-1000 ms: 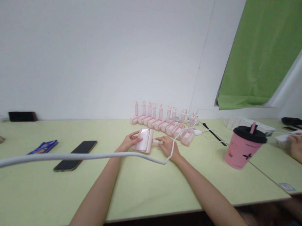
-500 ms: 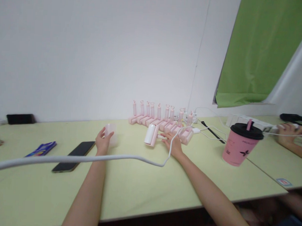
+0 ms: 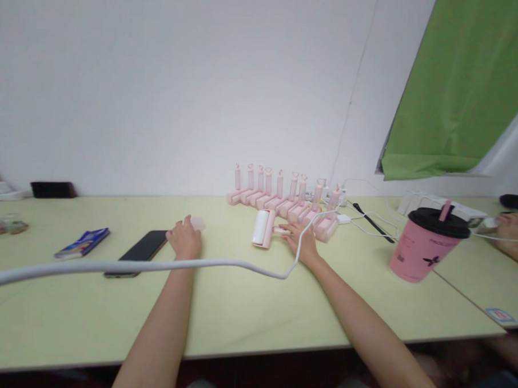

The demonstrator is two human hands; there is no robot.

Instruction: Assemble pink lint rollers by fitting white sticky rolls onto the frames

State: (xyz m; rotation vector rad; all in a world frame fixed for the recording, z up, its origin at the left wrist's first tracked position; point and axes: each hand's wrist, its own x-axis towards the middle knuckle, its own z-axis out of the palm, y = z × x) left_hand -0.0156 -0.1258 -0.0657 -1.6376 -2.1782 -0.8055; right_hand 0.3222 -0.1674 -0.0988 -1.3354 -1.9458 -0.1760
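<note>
My left hand [image 3: 184,239] is closed round a clear plastic cover [image 3: 197,223] and rests low on the pale green table [image 3: 237,307], just right of a black phone [image 3: 138,250]. My right hand [image 3: 300,241] grips the handle of a pink lint roller [image 3: 262,228] with a white roll, which lies on the table in front of a row of several pink lint rollers [image 3: 284,203] standing by the wall.
A thick white cable [image 3: 110,266] crosses in front of both arms. A pink cup with a black lid [image 3: 424,244] stands at the right. A blue packet [image 3: 83,242] lies at the left. Cables and a power strip [image 3: 439,206] sit at the back right, where another person's hand [image 3: 513,228] rests.
My left hand pulled the clear cover off the roller, carried it left and lowered it to the table by the phone. My right hand stayed on the roller's handle.
</note>
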